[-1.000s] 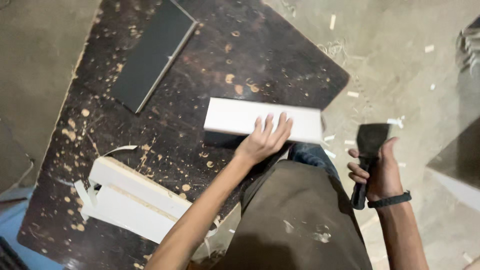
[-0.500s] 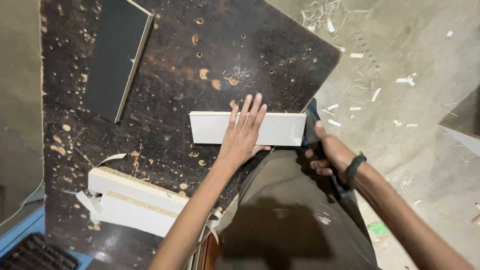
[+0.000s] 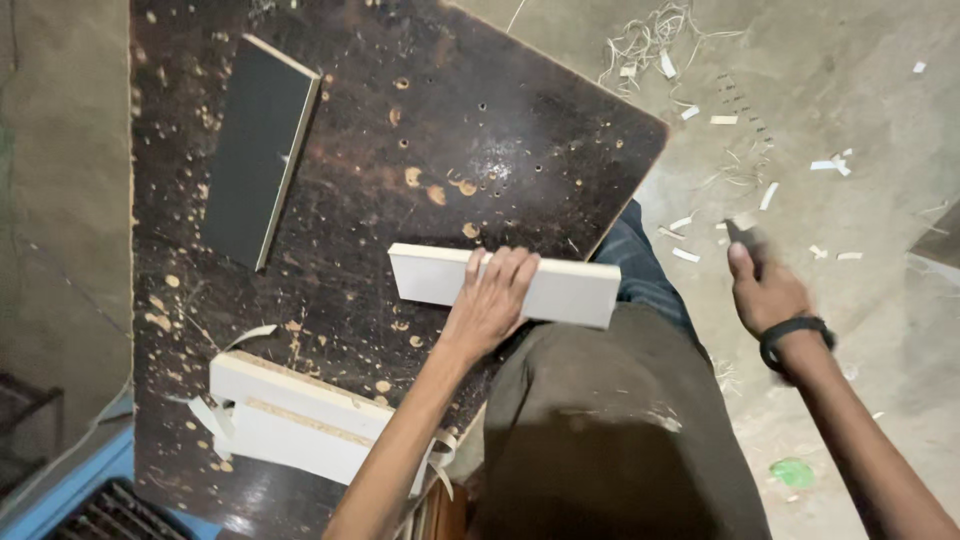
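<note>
Only the head camera here, looking straight down, so just one angle to go on.

The left hand [image 3: 490, 305] lies flat with the fingers spread over a white board [image 3: 505, 285] that sits near the worktop's [image 3: 420, 130] right-hand corner, close to the near edge and the person's knee. The palm is pressing down rather than gripping, which looks like a way to pin the board so it can't slide on the slick dark surface. One end of the board pokes a bit past the worktop edge, over the leg in jeans.

The right hand [image 3: 765, 290] is out over the floor [image 3: 860, 90], well apart from the board, wrapped around the handle of a dark tool [image 3: 742, 238]. It's blurred, so I can't say what tool it is, only that the fist is closed on it. There's a black band [image 3: 795, 340] on that wrist.

Other stuff: a dark panel [image 3: 258, 150] with a pale edge lies near the far left corner, well clear of the hands. A stack of white boards [image 3: 300, 415] with raw chipboard edges sits by the near left edge, with curls of peeled edge strip [image 3: 250, 335] hanging round it. Sawdust specks and drill holes all over the top. Pale offcuts and shavings [image 3: 660, 40] litter the floor, plus a green scrap [image 3: 792, 472]. Nothing sits between the right hand and the board's free end.
</note>
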